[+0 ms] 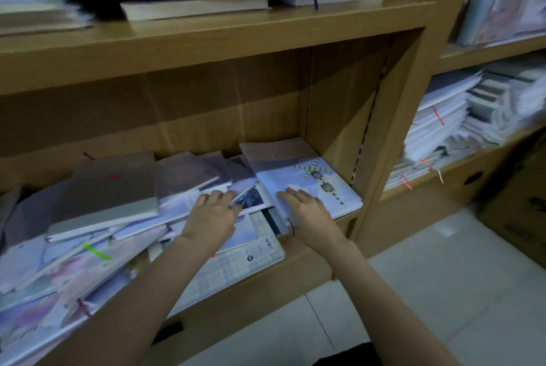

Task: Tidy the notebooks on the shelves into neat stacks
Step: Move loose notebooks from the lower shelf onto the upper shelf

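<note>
Pale, glossy notebooks (97, 235) sprawl across the wooden shelf (206, 38), left hand (211, 218) and right hand (307, 209) pressing flat, fingers straight.

The view is dim and soft overall. Light falls from the upper left, cutting a slanted shadow across the shelf (334, 117) side wall. The floor (443, 262) is brightest. Motion blur smears the paper stacks (461, 117) at the right edge, and wide-angle distortion bends the shelf boards.
</note>
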`<state>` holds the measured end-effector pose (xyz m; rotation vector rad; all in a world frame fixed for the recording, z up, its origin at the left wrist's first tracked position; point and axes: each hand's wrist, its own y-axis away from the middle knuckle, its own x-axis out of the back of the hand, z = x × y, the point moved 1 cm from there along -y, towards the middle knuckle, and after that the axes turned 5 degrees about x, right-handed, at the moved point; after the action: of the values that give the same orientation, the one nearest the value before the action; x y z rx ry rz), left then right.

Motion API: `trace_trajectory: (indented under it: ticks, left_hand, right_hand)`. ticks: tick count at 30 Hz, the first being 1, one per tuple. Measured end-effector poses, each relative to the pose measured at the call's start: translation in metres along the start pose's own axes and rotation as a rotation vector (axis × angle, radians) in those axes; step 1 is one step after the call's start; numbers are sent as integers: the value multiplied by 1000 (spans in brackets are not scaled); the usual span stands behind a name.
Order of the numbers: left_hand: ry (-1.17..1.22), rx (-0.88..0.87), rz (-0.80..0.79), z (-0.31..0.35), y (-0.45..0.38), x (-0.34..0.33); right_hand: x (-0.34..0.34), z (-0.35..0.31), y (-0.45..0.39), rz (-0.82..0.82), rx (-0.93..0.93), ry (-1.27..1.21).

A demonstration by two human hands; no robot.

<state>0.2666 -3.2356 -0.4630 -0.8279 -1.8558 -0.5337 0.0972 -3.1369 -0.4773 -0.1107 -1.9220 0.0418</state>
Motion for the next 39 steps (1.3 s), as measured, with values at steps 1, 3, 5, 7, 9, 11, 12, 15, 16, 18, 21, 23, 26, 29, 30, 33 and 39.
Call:
trace_trajectory:
  ticks: [1,3,5,7,9,11,12,15,16,18,21,23,26,29,30,33,39]
  left_hand:
    - [16,7,-25,-2,-5,1]
    - [36,43,-51,-2,-13,4]
    - [41,44,-74,0,-24,5]
    - [29,17,-134,1,-31,9]
    - [69,11,-187,-2,-41,15]
    - [156,21,-244,-7,-49,21]
    - [182,29,-248,-9,-50,20]
    - [124,23,-131,-2,-49,15]
    - [93,46,-94,3,-48,11]
    - [67,124,-36,14,-48,8]
    - [71,159,55,19,-47,9]
    - [75,99,163,11,-45,9]
    - [145,136,314,-6,-35,24]
    - [295,310,328,-28,-24,42]
    - [348,367,315,-37,-22,45]
    - [527,406,317,-54,-10,57]
    - [629,473,377,-70,11,75]
  right_hand:
    - [8,2,-3,4,-10,-52]
    - [21,6,-9,-34,-43,-116]
    - [24,7,-13,-72,-56,-116]
    - [22,5,-13,-101,-53,-134]
    - [20,8,-11,-132,-45,-136]
    - [21,14,-9,-76,-44,-134]
    - [23,17,-8,12,-39,-143]
    - [34,24,-1,438,-25,-147]
    - [39,27,0,562,-33,-128]
    - [44,28,-2,696,-47,-129]
    - [37,23,-8,683,0,-98]
    - [34,24,-9,717,12,-86]
    - [41,29,-8,838,-64,-120]
    - [46,26,-9,883,-152,-166]
    - [47,23,-8,878,-178,-184]
    - [47,20,1,797,-197,-190]
    - [-6,9,18,35,-143,104]
